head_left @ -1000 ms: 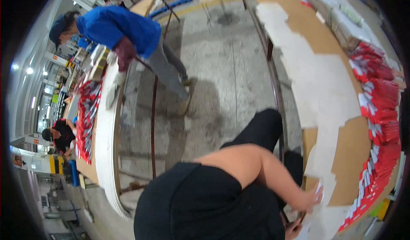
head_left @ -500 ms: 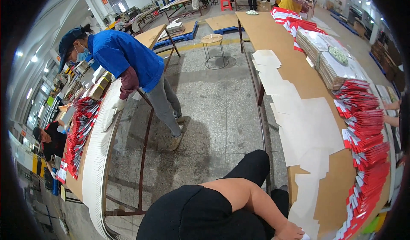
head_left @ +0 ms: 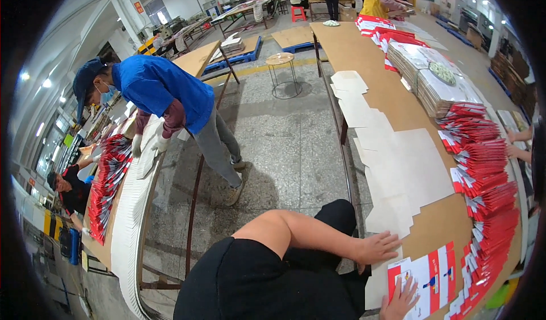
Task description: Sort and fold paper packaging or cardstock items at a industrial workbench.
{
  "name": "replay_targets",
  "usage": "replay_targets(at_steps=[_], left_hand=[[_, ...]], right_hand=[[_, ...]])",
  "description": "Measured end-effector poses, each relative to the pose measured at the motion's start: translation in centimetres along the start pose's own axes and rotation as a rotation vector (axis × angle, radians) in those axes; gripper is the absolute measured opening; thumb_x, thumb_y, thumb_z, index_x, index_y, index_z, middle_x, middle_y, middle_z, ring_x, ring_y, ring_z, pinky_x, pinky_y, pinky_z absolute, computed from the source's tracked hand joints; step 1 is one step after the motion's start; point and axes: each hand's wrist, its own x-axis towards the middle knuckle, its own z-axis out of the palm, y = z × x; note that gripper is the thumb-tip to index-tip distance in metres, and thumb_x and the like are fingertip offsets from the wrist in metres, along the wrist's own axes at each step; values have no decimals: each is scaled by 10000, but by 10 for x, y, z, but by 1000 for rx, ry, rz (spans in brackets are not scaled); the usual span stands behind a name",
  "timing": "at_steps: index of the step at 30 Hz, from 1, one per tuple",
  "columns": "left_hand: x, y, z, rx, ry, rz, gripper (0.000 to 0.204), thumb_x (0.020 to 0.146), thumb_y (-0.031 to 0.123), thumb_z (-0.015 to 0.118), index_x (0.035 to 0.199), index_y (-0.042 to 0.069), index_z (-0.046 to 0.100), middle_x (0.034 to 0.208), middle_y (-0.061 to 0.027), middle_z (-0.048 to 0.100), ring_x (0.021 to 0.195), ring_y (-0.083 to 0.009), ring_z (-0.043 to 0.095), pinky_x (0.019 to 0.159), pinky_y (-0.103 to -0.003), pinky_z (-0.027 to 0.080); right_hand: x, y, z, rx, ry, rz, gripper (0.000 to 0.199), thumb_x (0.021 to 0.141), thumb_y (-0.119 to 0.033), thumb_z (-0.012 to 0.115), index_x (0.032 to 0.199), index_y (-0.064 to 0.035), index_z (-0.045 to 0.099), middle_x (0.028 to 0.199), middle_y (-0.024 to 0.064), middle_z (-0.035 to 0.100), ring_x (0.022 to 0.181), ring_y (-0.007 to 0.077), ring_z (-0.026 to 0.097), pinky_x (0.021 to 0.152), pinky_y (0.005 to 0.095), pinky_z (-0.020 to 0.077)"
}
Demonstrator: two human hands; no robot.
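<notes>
My left hand (head_left: 379,248) lies with fingers stretched out on the overlapping white sheets (head_left: 392,180) along the near edge of the right-hand table. Closer to the lower edge of the head view, my right hand (head_left: 401,300) is spread over a red and white printed sheet (head_left: 435,280) with small blue figures. That sheet rests flat, partly over the white sheets and brown tabletop. Neither hand grips anything. Beyond the printed sheet runs a long fanned row of red and white folded pieces (head_left: 492,206).
A tied stack of cardboard (head_left: 421,81) stands farther along the brown table (head_left: 364,52), with a round green-white dish (head_left: 442,73) on top. Across the aisle, a person in blue (head_left: 162,84) bends over another table. A round stool (head_left: 280,59) stands ahead. Another person's hands (head_left: 518,143) show at the right.
My left hand has moved forward from the lower edge and opened out. My right hand and the printed sheet have come into view. The person in blue now has both gloved hands on white sheets.
</notes>
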Motion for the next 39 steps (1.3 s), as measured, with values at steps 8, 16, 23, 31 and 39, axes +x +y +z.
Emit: replay_targets(at_steps=[8, 16, 23, 31, 39], left_hand=[[53, -12, -20, -175, -321, 269, 250, 869, 247, 572, 1067, 129, 669, 1174, -114, 646, 1022, -373, 631, 820, -496, 509], [186, -53, 35, -394, -884, 319, 540, 683, 387, 823, 1093, 51, 723, 1100, -121, 717, 1019, -275, 659, 748, -453, 533], [96, -14, 28, -61, -199, 260, 607, 690, 348, 789, 1194, 48, 633, 1198, -114, 633, 1087, -287, 604, 794, -442, 507], [-2, -33, 13, 45, 207, 345, 566, 863, 268, 593, 1407, 165, 475, 1426, -43, 476, 1287, -266, 428, 958, -582, 384], [30, -121, -35, -349, 90, 182, 216, 773, 338, 739, 807, 124, 746, 1094, -151, 659, 1060, -330, 604, 892, -481, 474]], right_hand=[[-33, 6, 8, 98, 169, 184, 645, 973, -388, 468, 1548, -165, 278, 1589, 192, 239, 1437, 447, 242, 1120, 645, 198], [-35, 23, 5, 257, 409, -94, 576, 939, -198, 574, 1481, -102, 404, 1469, 215, 417, 1345, 428, 411, 1118, 608, 248], [-25, 5, -3, 193, 136, 216, 513, 825, -319, 671, 1303, -147, 608, 1230, 207, 490, 1164, 375, 441, 996, 564, 301], [-32, 11, 11, 183, 208, 176, 581, 831, -344, 646, 1380, -179, 549, 1466, 229, 376, 1409, 445, 256, 1122, 627, 148], [-13, -3, 13, 345, 281, 191, 579, 847, -353, 661, 1401, -238, 538, 1557, 159, 321, 1452, 397, 235, 1131, 641, 126]])
